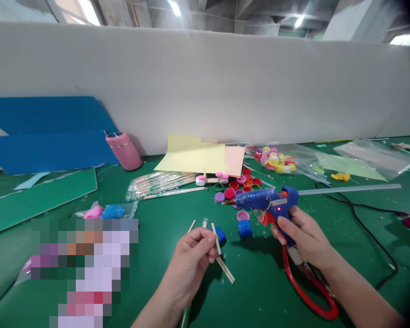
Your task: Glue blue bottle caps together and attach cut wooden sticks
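My left hand pinches a short wooden stick between thumb and fingertips, held above the table. More thin wooden sticks lie beneath and behind this hand, partly hidden by it. In my right hand is a blue glue gun, its nozzle pointing left and a red light lit on its side. A long clear glue stick sticks out of its back. Blue caps lie between the two hands. Below my right hand shows a red looped handle with a metal part, partly covered.
Coloured bottle caps cluster behind the nozzle, beside a small stick piece with white and pink caps. Bagged sticks, yellow paper, a pink cup and a bag of caps stand farther back. A black cable runs right.
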Motion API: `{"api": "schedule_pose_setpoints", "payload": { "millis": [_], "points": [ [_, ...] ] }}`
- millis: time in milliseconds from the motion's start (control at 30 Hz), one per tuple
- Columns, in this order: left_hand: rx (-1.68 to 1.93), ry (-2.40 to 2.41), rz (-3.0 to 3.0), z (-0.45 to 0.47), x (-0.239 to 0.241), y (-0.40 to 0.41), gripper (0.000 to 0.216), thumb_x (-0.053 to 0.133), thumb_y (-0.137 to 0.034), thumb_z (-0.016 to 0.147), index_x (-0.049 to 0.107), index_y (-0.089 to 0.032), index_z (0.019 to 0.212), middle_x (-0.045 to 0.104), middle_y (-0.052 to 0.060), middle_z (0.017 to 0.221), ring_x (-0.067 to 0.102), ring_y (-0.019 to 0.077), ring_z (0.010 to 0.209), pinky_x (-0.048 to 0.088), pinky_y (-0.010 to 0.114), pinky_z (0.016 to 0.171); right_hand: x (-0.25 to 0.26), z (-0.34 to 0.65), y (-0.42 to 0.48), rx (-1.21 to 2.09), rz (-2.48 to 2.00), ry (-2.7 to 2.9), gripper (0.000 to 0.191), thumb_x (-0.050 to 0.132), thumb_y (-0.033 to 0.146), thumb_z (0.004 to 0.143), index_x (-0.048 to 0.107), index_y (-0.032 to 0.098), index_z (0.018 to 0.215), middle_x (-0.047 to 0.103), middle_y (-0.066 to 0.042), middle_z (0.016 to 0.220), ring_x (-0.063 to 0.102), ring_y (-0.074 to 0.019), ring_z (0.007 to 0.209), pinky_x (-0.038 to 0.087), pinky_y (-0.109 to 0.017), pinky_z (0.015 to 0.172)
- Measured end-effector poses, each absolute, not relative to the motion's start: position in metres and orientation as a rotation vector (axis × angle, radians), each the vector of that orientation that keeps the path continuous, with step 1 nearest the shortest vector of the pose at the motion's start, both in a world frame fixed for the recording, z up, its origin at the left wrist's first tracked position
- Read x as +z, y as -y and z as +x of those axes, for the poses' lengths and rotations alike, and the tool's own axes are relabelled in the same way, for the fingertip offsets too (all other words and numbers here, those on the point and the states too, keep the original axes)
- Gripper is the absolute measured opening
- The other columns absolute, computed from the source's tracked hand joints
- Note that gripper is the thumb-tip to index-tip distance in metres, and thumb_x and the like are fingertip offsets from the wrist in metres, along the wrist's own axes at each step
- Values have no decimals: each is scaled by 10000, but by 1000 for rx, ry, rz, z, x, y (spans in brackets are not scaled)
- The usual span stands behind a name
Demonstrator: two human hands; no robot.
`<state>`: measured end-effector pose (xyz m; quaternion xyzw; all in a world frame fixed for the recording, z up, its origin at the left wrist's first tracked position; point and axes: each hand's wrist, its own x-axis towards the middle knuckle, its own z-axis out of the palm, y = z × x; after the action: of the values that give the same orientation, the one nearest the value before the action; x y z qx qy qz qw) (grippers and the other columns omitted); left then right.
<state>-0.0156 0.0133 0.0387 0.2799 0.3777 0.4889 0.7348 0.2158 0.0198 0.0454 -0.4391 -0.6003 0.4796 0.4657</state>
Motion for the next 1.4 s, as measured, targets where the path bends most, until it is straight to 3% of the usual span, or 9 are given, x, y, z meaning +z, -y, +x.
{"api": "schedule_pose_setpoints", "payload": {
  "millis": [167,333,633,900,1400],
  "points": [
    [1087,-809,592,-19,41,-15,145,637,-205,704,582,-143,585,520,-23,486,444,82,487,369,232,561,40,220,-10,1287,-1094,1500,188,425,357,865,467,182,918,488,25,593,447,-97,479,382,-217,472],
    [1081,-809,588,-20,39,-17,171,638,-213,703,571,-141,563,510,-26,486,437,80,482,377,243,573,38,223,-2,1336,-1098,1575,143,437,330,863,483,194,860,473,19,647,474,-101,520,403,-210,488],
    [1047,-800,619,-19,37,-17,140,628,-198,716,579,-148,595,514,-25,491,430,84,493,348,228,549,40,222,0,1122,-1226,1765,178,403,336,874,500,195,924,476,15,625,456,-119,536,388,-228,504],
    [1037,-786,649,-18,38,-13,154,656,-210,690,577,-145,576,518,-20,481,423,78,485,310,200,505,44,218,2,1079,-1241,1800,189,386,358,873,491,201,882,474,6,620,448,-132,531,389,-243,493],
    [1007,-766,714,-19,41,-13,130,619,-187,724,585,-149,604,525,-24,467,416,73,471,288,197,501,42,221,3,1008,-1261,1884,183,373,343,884,484,228,974,495,-2,706,464,-136,594,381,-240,522]
  ]
}}
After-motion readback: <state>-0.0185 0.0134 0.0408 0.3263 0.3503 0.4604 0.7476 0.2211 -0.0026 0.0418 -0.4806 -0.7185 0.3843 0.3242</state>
